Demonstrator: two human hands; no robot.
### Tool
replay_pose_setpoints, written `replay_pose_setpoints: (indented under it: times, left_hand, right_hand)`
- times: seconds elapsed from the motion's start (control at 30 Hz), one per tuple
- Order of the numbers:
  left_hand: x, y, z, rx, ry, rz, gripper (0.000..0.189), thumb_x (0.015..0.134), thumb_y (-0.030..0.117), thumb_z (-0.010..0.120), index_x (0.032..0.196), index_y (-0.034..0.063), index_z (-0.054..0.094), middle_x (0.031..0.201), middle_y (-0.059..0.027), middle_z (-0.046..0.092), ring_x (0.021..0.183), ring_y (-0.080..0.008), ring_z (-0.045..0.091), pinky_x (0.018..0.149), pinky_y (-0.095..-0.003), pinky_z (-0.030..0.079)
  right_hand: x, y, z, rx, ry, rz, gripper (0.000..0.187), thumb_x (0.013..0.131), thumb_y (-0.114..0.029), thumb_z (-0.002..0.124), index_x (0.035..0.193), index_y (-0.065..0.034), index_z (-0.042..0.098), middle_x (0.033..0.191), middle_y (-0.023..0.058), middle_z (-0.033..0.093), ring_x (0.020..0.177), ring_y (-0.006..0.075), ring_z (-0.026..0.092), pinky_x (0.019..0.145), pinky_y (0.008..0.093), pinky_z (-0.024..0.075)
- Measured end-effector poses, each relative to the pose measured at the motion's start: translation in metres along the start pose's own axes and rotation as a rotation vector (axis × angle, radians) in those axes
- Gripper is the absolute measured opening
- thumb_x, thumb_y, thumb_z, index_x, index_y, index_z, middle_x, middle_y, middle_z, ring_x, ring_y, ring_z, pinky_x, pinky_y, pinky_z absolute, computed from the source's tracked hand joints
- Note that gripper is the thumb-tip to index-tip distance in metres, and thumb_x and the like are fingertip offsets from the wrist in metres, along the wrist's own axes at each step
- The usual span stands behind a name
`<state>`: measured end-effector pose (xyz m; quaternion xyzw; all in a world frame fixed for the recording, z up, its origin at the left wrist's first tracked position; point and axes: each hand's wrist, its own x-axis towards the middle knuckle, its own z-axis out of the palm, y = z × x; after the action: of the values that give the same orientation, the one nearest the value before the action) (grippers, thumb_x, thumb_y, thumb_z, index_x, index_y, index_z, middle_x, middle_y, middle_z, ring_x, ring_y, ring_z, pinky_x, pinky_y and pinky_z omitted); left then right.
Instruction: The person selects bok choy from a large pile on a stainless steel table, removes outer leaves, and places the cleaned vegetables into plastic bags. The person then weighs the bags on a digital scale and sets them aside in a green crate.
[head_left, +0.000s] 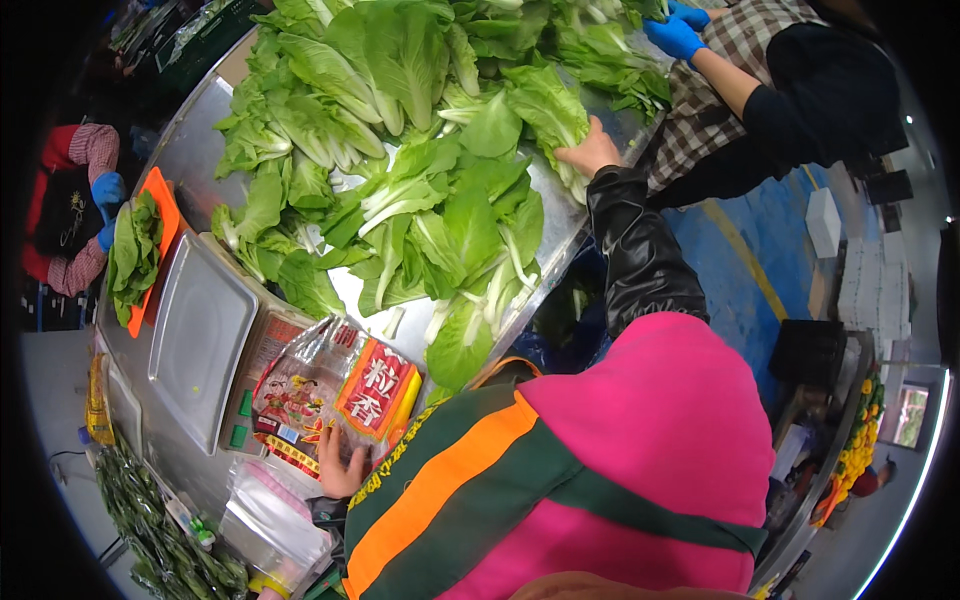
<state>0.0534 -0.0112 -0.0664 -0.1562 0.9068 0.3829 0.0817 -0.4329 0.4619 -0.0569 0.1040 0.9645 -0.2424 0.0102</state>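
My right hand (592, 152), in a black sleeve, grips the lower part of a leafy green lettuce head (551, 105) at the right side of the metal table (559, 196). My left hand (343, 461) lies with spread fingers against the lower edge of a printed plastic bag (307, 390), near my green and orange apron (450, 480). Between my hands, loose leafy greens (465, 232) with white stems are scattered on the table. A larger pile of lettuce heads (390, 60) covers the far part.
A grey metal tray (202, 337) and an orange tray (159, 217) with greens stand to the left. Clear plastic bags (266, 517) and wrapped green vegetables (161, 510) lie lower left. Co-workers in blue gloves (679, 34) stand at upper right and far left; another person's hand shows at bottom left.
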Motion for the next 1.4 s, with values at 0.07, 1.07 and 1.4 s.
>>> replay_pose_setpoints:
  times: [0.07, 1.07, 1.4]
  left_hand:
    - [0.016, 0.028, -0.019, 0.028, -0.043, 0.028, 0.056, 0.081, 0.012, 0.065, 0.133, 0.0008, 0.046, 0.141, -0.0249, 0.037, 0.131, -0.0368, 0.037, 0.106, -0.0418, 0.031]
    - [0.368, 0.35, 0.171, -0.791, -0.678, -0.133, 0.052, 0.077, 0.034, 0.077, 0.113, -0.0001, 0.061, 0.105, -0.009, 0.066, 0.088, -0.0177, 0.061, 0.077, -0.0302, 0.047]
    - [0.222, 0.312, 0.041, -0.826, -0.366, 0.72, 0.037, 0.079, 0.003, 0.072, 0.114, 0.0004, 0.058, 0.103, -0.007, 0.064, 0.091, -0.016, 0.061, 0.079, -0.0303, 0.051]
  right_hand:
    - [0.001, 0.013, 0.005, 0.155, 0.032, 0.002, 0.091, 0.062, -0.035, 0.077, 0.133, 0.0033, 0.036, 0.115, 0.0217, 0.059, 0.101, 0.0335, 0.06, 0.088, 0.0403, 0.0483]
    - [-0.049, -0.01, -0.001, 1.558, -0.603, 0.288, 0.034, 0.08, -0.017, 0.072, 0.106, 0.002, 0.062, 0.09, 0.01, 0.067, 0.073, 0.02, 0.066, 0.062, 0.0315, 0.0532]
    - [-0.171, -0.104, -0.078, 1.263, -0.536, -0.442, 0.041, 0.073, -0.012, 0.077, 0.109, 0.0007, 0.06, 0.084, 0.0074, 0.066, 0.069, 0.0146, 0.063, 0.059, 0.0259, 0.0491]
